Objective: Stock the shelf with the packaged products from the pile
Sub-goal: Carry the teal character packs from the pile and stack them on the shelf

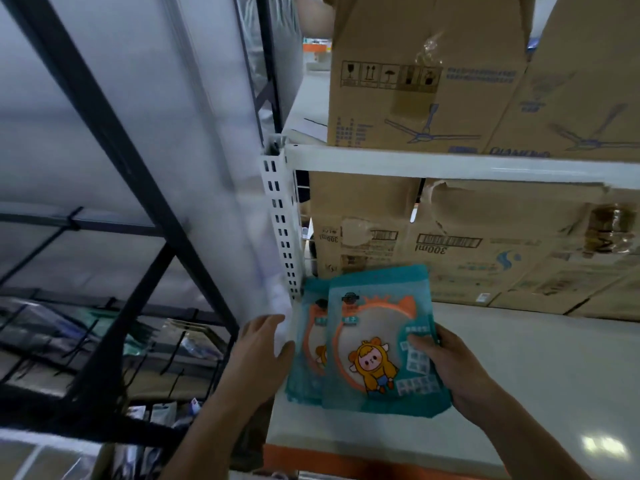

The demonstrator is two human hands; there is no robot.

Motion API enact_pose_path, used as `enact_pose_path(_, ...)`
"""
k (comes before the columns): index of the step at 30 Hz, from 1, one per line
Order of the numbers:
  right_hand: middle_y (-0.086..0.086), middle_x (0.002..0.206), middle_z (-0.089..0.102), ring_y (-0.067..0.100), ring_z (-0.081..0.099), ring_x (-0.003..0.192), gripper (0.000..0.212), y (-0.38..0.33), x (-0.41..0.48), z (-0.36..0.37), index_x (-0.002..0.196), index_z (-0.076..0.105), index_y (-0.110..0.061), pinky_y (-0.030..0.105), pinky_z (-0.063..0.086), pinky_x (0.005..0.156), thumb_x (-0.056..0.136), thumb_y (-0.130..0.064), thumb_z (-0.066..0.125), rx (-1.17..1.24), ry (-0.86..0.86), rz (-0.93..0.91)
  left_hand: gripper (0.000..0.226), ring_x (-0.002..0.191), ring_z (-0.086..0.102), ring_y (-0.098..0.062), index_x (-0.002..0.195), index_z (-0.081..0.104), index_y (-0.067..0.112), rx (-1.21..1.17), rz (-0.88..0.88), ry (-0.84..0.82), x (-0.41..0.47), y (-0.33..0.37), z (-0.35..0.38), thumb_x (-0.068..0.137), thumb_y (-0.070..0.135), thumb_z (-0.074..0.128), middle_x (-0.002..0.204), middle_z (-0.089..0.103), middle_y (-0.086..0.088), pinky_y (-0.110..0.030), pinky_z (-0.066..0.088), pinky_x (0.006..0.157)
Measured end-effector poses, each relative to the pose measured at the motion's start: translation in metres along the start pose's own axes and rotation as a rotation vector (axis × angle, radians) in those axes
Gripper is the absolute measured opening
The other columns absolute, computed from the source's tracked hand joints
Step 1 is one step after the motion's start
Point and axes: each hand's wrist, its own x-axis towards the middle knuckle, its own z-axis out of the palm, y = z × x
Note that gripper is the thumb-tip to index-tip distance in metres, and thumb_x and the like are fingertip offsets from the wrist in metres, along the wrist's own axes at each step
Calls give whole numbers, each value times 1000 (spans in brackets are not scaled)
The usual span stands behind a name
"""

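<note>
Right grip (446, 368) pinching front teal packet (377, 341), thumb on its face, fingers behind; left grip (263, 344) spread, fingers flat against left edge of second teal packet (311, 306) overlapped behind the first. Both packets over left front end of white shelf (519, 358); resting or lifted, cannot tell. Dark rack (104, 133) to left. Cardboard boxes (485, 244) at shelf's rear, fan boxes (426, 81) on tier above. White slotted upright (280, 220) just behind packets.
</note>
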Motion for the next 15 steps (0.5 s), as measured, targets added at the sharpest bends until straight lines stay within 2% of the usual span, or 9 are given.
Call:
enact_pose_path(4, 19, 104, 76, 40, 74, 94, 21, 14, 25, 26, 119, 65, -6, 56, 58, 87, 98, -7, 60, 4, -9, 50, 54, 143, 34, -21, 150, 42, 23, 106, 64, -13, -11, -14, 1, 100, 37, 58, 153, 42, 4, -37, 33, 120)
enact_pose_path(8, 16, 97, 77, 34, 75, 87, 15, 25, 41, 42, 110, 69, -7, 43, 61, 76, 96, -7, 62, -45, 32, 43, 54, 145, 30, -19, 150, 42, 24, 112, 94, -33, -16, -25, 6, 100, 36, 58, 154, 41, 6, -36, 30, 121)
enact_pose_path(12, 4, 76, 73, 17, 70, 66, 10, 34, 44, 52, 89, 70, -12, 29, 53, 54, 87, -21, 74, -448, 296, -113, 54, 147, 25, -17, 151, 41, 27, 98, 106, -58, -22, -32, 10, 100, 37, 56, 155, 39, 7, -38, 28, 123)
enact_pose_path(15, -2, 74, 68, 11, 66, 62, 16, 40, 42, 56, 87, 65, -15, 24, 45, 47, 89, -29, 73, -612, 378, -179, 53, 148, 22, -16, 151, 39, 29, 106, 108, -65, -25, -37, 11, 101, 38, 55, 155, 36, 7, -39, 25, 124)
